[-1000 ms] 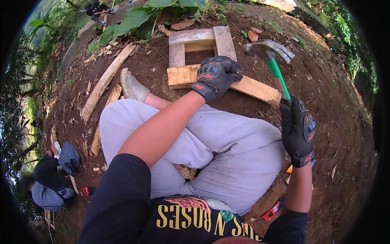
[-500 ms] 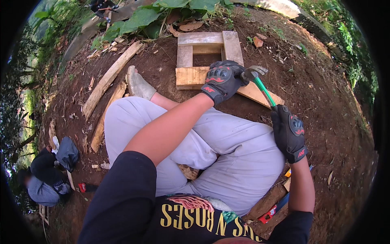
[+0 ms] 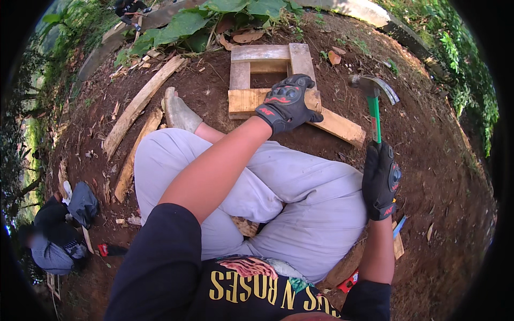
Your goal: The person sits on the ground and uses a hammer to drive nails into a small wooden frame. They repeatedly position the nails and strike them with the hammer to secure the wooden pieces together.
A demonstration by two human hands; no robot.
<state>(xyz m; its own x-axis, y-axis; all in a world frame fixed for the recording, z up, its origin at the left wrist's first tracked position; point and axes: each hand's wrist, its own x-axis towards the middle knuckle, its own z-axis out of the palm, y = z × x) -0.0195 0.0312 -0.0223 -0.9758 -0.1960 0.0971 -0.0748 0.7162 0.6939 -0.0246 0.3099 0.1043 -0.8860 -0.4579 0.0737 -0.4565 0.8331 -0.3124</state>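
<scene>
My right hand (image 3: 379, 179), in a black glove, is closed around the green handle of a claw hammer (image 3: 374, 109). The hammer stands raised to the right of a square frame of nailed wooden boards (image 3: 261, 52). My left hand (image 3: 289, 102), gloved too, lies over the frame's near right corner. Its thumb and fingers straddle the end of the light near board (image 3: 243, 100), gripping it; the fingertips are partly hidden. From under that corner another board (image 3: 342, 127) slants out to the right.
Two long rough timbers (image 3: 143, 104) (image 3: 140, 152) lie on the soil at left. Beside my right forearm is a red-and-blue tool (image 3: 349, 282), partly covered. One person (image 3: 56, 241) sits at lower left near a dark bag (image 3: 83, 204); another person (image 3: 130, 9) is at the far left. Leafy plants (image 3: 182, 29) border the far side.
The hammer has swung up and right, away from my left hand, its head now turned to the right. My left hand has opened out somewhat and shifted slightly down-left on the frame's corner.
</scene>
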